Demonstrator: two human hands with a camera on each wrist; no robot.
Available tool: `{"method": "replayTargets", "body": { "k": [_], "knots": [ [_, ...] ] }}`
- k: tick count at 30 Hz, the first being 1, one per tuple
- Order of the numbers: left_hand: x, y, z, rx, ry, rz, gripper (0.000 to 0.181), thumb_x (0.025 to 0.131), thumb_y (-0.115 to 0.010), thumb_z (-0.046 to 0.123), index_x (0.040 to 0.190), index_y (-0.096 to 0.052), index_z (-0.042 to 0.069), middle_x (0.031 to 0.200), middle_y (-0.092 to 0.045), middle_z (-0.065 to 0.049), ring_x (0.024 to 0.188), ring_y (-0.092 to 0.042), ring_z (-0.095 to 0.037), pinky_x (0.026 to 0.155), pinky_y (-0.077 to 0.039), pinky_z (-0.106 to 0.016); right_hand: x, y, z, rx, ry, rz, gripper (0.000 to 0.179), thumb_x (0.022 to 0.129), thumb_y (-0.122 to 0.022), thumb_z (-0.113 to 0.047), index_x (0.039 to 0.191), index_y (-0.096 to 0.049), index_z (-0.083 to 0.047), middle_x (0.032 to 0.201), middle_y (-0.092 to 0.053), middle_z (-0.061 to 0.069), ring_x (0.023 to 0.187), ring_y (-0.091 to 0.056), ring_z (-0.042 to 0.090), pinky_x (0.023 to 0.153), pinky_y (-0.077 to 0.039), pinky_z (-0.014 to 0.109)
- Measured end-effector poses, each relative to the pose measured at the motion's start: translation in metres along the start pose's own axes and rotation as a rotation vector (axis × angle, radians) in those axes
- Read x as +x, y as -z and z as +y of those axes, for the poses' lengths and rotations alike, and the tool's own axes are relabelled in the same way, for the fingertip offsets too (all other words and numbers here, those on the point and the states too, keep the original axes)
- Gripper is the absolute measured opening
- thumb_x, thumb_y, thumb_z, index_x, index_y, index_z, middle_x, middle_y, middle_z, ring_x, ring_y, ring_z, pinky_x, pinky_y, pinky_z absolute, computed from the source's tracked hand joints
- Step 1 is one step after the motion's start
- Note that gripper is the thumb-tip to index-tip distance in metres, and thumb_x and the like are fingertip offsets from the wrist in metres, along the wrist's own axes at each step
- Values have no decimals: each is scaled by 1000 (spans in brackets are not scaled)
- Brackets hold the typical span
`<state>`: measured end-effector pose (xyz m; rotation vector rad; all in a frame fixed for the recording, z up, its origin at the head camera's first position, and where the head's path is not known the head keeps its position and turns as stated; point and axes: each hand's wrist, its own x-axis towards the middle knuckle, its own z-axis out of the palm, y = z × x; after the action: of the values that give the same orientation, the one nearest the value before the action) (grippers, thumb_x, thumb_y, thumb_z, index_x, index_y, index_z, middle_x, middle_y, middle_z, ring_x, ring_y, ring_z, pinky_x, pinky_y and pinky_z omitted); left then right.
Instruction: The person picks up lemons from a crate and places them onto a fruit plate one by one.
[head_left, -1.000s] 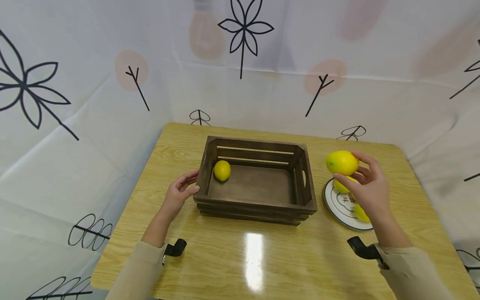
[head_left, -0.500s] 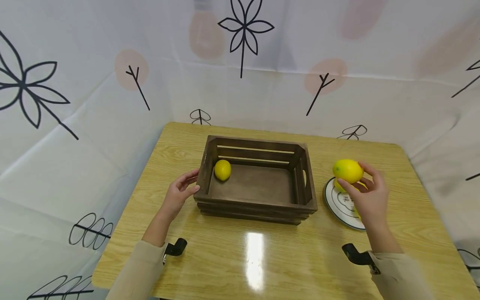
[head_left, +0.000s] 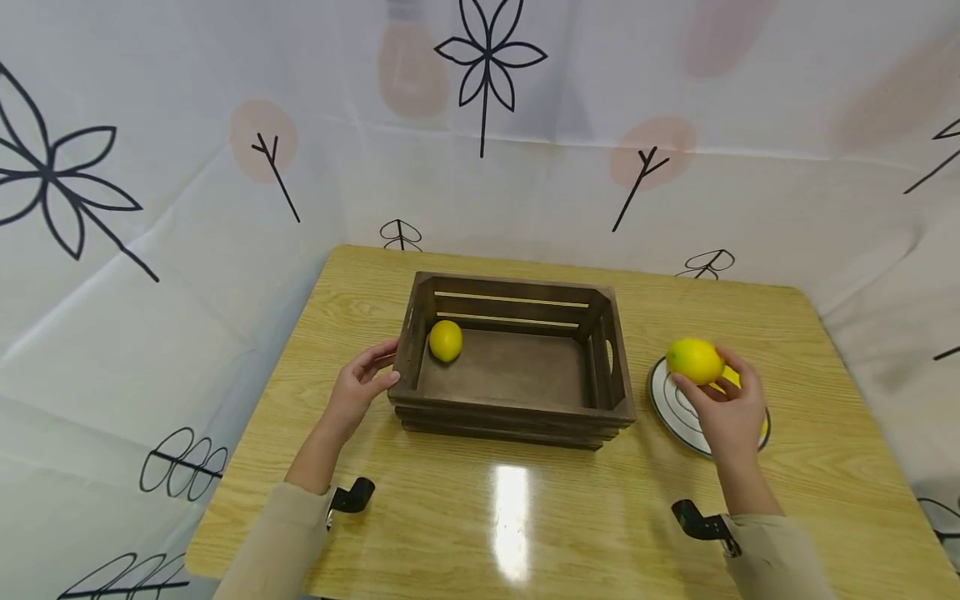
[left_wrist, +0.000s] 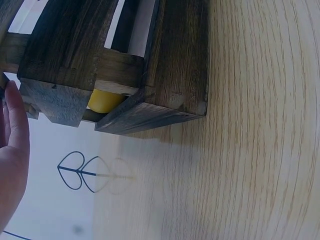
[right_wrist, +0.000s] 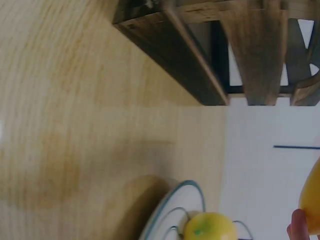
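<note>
My right hand [head_left: 733, 417] pinches a yellow lemon [head_left: 693, 360] between thumb and fingers, above a white plate [head_left: 667, 404] with a dark rim. In the right wrist view this lemon [right_wrist: 312, 200] shows at the right edge, off the plate's surface. On the plate lies another lemon [right_wrist: 210, 228]; in the head view my hand mostly hides what lies there. At the left end of a brown slatted wooden crate [head_left: 510, 408], my left hand [head_left: 352, 396] grips the wall, its thumb at the near corner. One lemon [head_left: 446, 341] lies inside the crate, toward the left.
Crate and plate stand on a light wood-grain table [head_left: 420, 517], the plate right of the crate with a gap between. A pale cloth [head_left: 540, 200] with plant drawings hangs behind the table and at its sides.
My right hand has moved down and slightly left with the lemon, lower over the plate. The left hand and the crate have stayed put.
</note>
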<state>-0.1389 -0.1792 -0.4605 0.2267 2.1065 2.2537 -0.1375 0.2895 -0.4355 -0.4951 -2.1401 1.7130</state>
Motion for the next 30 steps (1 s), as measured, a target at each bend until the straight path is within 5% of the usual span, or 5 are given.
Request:
{"method": "replayTargets", "body": {
  "k": [6, 12, 19, 25, 30],
  "knots": [
    [0, 0, -1, 1, -7, 0, 49, 90, -58, 2, 136, -42, -4, 135, -43, -19, 119, -45, -21, 90, -44, -22, -1, -3, 21, -139, -37, 59, 66, 74, -79, -13, 132, -48, -10, 128, -39, 4, 83, -53, 2, 67, -45, 6],
    [0, 0, -2, 0, -12, 2, 49, 90, -58, 2, 136, -42, -4, 135, -43, -20, 118, -45, -20, 90, -44, -22, -2, -8, 37, -257, -102, 64, 69, 76, -77, -25, 135, -44, -8, 128, -32, 9, 95, -49, 15, 72, -44, 8],
    [0, 0, -3, -12, -13, 6, 49, 90, -58, 2, 136, -42, -4, 134, -44, -17, 118, -46, -19, 90, -45, -23, -1, -17, 49, -364, -113, 58, 71, 79, -73, -35, 136, -44, -4, 130, -37, 17, 106, -44, 27, 87, -43, 31],
    [0, -1, -3, -16, -18, 3, 49, 90, -58, 2, 136, -42, -4, 134, -45, -15, 118, -46, -20, 90, -45, -23, 0, -22, 57, -395, -90, 107, 68, 80, -73, -34, 133, -48, -2, 128, -44, 18, 103, -47, 29, 80, -42, 28],
    [0, -1, -4, -33, -20, -5, 49, 90, -57, 1, 136, -41, -5, 133, -46, -13, 118, -45, -21, 90, -44, -24, -2, -23, 62, -423, -68, 110, 66, 80, -74, -29, 133, -48, 2, 130, -43, 22, 115, -42, 34, 90, -41, 44]
  ]
}}
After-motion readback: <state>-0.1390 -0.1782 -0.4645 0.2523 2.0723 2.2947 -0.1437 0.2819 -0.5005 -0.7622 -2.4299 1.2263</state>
